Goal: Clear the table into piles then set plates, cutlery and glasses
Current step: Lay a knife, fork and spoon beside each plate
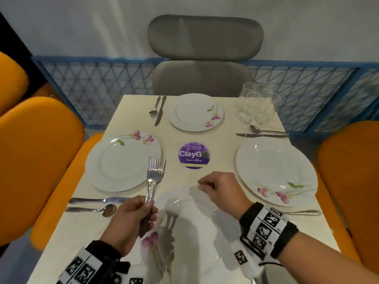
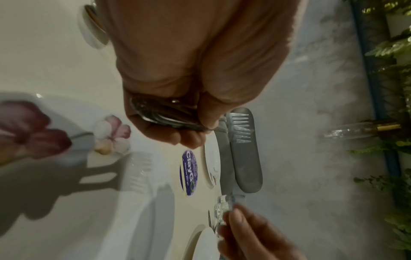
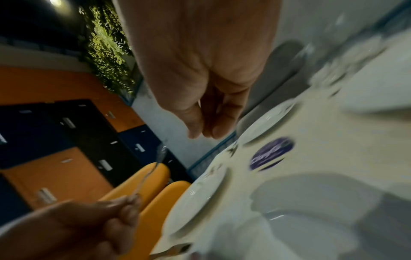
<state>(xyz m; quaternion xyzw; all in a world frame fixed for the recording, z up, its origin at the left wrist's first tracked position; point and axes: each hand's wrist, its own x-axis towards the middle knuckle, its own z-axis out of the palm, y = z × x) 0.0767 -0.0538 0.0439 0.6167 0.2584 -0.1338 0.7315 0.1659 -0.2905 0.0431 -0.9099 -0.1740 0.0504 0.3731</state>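
Note:
My left hand [image 1: 141, 210] grips a bunch of steel forks [image 1: 155, 173] by their handles, tines up, above the table between the left plate [image 1: 114, 160] and the near plate [image 1: 194, 232]. The left wrist view shows the fingers [image 2: 189, 133] wrapped round the fork handles [image 2: 169, 117]. My right hand [image 1: 205, 185] hovers over the near plate's far rim, fingers loosely curled and holding nothing [image 3: 204, 130]. More flowered plates sit at the far side [image 1: 195, 111] and right [image 1: 272, 167]. A knife [image 1: 98, 200] and spoon [image 1: 92, 210] lie by the left plate. Several glasses [image 1: 256, 105] stand clustered at the far right corner.
A purple round ClayGo sticker [image 1: 194, 155] marks the cream table's [image 1: 170, 136] centre. Knife-and-spoon pairs lie by the far plate [image 1: 161, 110] and right plate [image 1: 260, 135]; one handle [image 1: 303, 212] shows near my right wrist. Orange chairs [image 1: 37, 156] flank the table, a grey chair [image 1: 205, 54] stands opposite.

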